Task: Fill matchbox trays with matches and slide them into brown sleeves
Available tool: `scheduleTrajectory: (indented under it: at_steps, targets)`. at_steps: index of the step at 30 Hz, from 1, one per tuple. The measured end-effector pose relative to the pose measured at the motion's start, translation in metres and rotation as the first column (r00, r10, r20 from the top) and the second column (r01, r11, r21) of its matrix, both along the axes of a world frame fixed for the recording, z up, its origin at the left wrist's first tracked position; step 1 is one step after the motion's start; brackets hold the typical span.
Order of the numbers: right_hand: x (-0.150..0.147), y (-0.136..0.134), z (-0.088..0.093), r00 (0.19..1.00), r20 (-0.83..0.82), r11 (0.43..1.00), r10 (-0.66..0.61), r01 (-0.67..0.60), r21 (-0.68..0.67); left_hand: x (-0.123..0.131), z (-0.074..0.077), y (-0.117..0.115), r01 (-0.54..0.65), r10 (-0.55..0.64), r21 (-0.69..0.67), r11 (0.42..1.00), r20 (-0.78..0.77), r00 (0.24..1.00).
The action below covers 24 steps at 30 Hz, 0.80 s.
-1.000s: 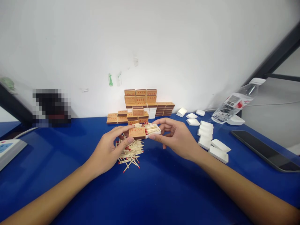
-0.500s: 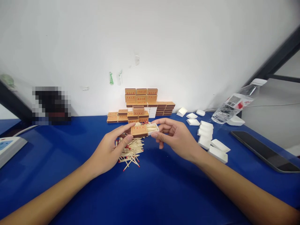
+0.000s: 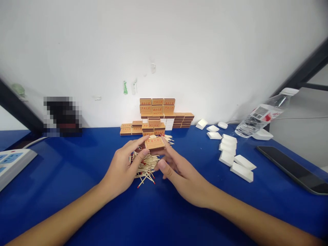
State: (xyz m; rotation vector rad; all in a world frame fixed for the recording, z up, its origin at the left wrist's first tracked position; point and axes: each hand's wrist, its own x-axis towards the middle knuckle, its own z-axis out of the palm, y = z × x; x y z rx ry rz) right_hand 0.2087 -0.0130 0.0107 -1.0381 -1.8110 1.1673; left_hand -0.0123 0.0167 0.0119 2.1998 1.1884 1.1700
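A matchbox point(image 3: 154, 143), orange on top with red print, is held level above the pile of matches. My left hand point(image 3: 125, 162) grips its left end between thumb and fingers. The box looks closed, with no white drawer showing. My right hand point(image 3: 179, 171) has its index finger against the box's right end, while its thumb hangs apart below. Loose red-tipped matches point(image 3: 147, 169) lie under both hands, partly covered by them.
Stacked matchboxes point(image 3: 157, 109) stand against the wall. White empty drawers point(image 3: 227, 147) lie to the right, near a tilted plastic bottle point(image 3: 261, 114) and a dark phone point(image 3: 292, 169). A power strip point(image 3: 16, 165) sits at the left edge of the blue table point(image 3: 159, 215).
The white drawer with matches has slid left into its sleeve, so the matchbox is closed. My right hand moved left and its thumb came away. The view shifted slightly.
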Motion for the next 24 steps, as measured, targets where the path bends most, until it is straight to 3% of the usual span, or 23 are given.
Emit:
scheduleTrajectory:
  at_steps: [5,10,14,24]
  targets:
    - [0.011,0.01,0.006,0.995,0.02,0.99,-0.098,0.095,0.102,-0.013,0.002,0.016,-0.048,0.05,0.02,0.999,-0.069,0.996]
    - [0.023,0.025,0.014,0.96,0.14,0.936,-0.243,0.194,0.294,-0.056,0.008,0.063,-0.264,0.273,0.083,0.961,-0.124,0.954]
    - [0.025,0.029,0.014,0.934,0.201,0.898,-0.294,0.198,0.394,-0.081,0.006,0.095,-0.345,0.359,0.102,0.933,-0.209,0.91]
    - [0.033,0.036,0.014,0.919,0.212,0.864,-0.333,0.207,0.46,-0.079,-0.007,0.131,-0.369,0.398,0.151,0.917,-0.389,0.831]
